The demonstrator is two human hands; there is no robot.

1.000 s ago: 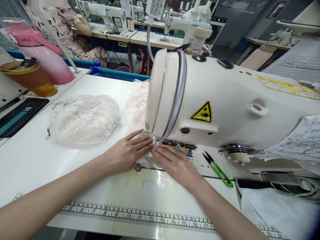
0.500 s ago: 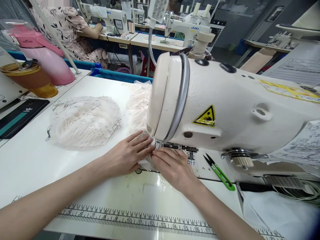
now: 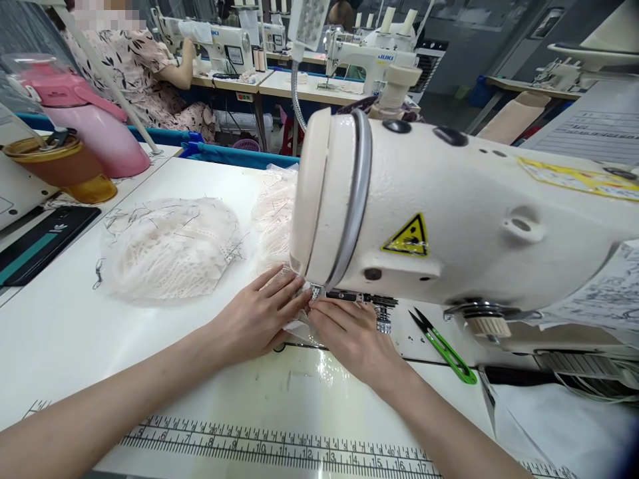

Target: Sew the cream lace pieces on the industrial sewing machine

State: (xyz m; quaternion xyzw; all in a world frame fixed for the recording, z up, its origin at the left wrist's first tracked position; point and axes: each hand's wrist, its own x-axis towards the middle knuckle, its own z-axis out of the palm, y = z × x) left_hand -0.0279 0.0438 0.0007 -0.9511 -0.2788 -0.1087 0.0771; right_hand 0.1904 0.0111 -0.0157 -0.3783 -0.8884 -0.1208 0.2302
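Observation:
A pale pink lace fabric piece point(image 3: 274, 216) runs under the head of a white sewing machine point(image 3: 449, 193). My left hand point(image 3: 264, 309) lies on the fabric's near end, fingers stretched out towards the presser foot area. Right beside it, my right hand point(image 3: 349, 332) has its fingers pressed together on the fabric edge below the machine head; its thumb is hidden. The fingertips of both hands nearly meet. The needle is hidden behind the machine head and fingers. Another lace piece point(image 3: 172, 253) with loose dark threads lies to the left.
Green-handled thread snips point(image 3: 449, 356) lie right of my right hand. A printed ruler point(image 3: 279, 452) runs along the front edge. At left are a phone point(image 3: 44, 243), a brown cup point(image 3: 64, 163) and a pink bottle point(image 3: 94, 126). Behind, a person point(image 3: 134, 66) sits at another sewing machine point(image 3: 210, 43).
My hands stay at the machine head with little visible movement. The view has shifted slightly. The person behind has raised a forearm towards their machine.

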